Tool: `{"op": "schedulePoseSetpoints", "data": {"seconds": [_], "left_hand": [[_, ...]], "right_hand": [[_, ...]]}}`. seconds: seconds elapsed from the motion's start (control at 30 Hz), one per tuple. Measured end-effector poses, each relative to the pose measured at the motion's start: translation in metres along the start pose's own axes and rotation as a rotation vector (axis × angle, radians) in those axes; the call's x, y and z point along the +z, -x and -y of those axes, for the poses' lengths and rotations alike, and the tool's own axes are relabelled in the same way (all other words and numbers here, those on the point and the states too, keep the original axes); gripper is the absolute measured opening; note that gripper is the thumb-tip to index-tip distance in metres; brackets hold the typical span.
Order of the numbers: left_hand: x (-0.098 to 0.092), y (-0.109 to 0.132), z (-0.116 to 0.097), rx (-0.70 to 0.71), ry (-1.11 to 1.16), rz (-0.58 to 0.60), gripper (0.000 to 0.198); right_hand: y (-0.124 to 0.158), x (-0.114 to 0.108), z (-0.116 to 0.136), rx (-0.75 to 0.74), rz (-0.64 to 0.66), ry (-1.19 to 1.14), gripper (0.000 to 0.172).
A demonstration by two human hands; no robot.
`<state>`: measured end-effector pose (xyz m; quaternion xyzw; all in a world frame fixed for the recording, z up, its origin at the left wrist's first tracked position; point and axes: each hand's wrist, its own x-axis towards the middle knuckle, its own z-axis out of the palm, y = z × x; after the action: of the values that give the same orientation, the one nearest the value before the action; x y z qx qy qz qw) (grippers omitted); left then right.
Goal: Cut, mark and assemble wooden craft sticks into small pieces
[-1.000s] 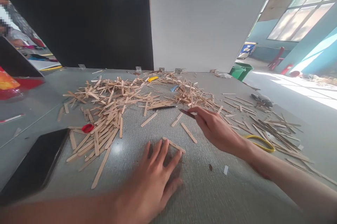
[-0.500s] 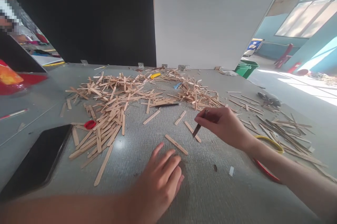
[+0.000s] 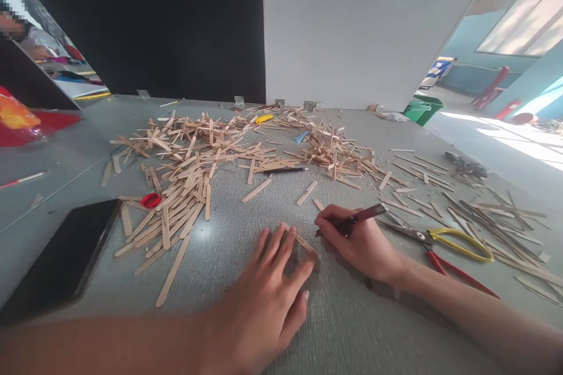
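Observation:
My left hand (image 3: pixel 275 293) lies spread on the grey table, its fingertips on and beside a wooden craft stick (image 3: pixel 303 241) that has a small mark or slot near its middle. My right hand (image 3: pixel 360 240) grips a dark craft knife (image 3: pixel 372 212) like a pen, its tip low over the table just right of that stick. Part of another craft stick (image 3: pixel 318 205) shows behind my right hand. Two loose sticks and a black pen-like tool (image 3: pixel 285 170) lie farther back. Yellow-and-red-handled scissors or snips (image 3: pixel 457 243) rest beside my right wrist.
Heaped craft sticks (image 3: pixel 185 187) cover the left and back of the table. A black phone (image 3: pixel 61 257) and a red ring (image 3: pixel 151 200) lie left. Thin wood strips (image 3: pixel 497 228) are scattered right. Black and white panels (image 3: pixel 352 29) stand behind. A person is partly visible far left.
My right hand has lowered and come closer to the marked stick, bringing the knife tip down to it. My left fingers have spread out over the stick. The snips are now more fully visible.

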<state>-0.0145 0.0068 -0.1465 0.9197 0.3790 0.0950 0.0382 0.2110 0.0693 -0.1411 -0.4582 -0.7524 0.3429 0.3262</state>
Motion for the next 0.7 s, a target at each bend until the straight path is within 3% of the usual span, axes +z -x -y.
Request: {"op": "schedulePoseSetpoints", "data": {"seconds": [0.1, 0.3, 0.53, 0.7], "left_hand": [[-0.0018, -0.0013, -0.0008, 0.033, 0.03, 0.01, 0.052], [-0.0032, -0.0024, -0.002, 0.041, 0.101, -0.014, 0.052], [-0.0033, -0.0028, -0.0028, 0.041, 0.113, -0.012, 0.051], [-0.0029, -0.0023, -0.0032, 0.038, 0.097, 0.004, 0.058]], "right_hand": [[0.0044, 0.0073, 0.002, 0.089, 0.017, -0.141, 0.024], [0.0033, 0.0111, 0.0018, 0.11, -0.003, -0.233, 0.022], [0.0056, 0.0067, 0.0025, 0.116, 0.041, -0.222, 0.024], [0.0026, 0.0053, -0.0007, 0.088, -0.02, -0.175, 0.026]]}}
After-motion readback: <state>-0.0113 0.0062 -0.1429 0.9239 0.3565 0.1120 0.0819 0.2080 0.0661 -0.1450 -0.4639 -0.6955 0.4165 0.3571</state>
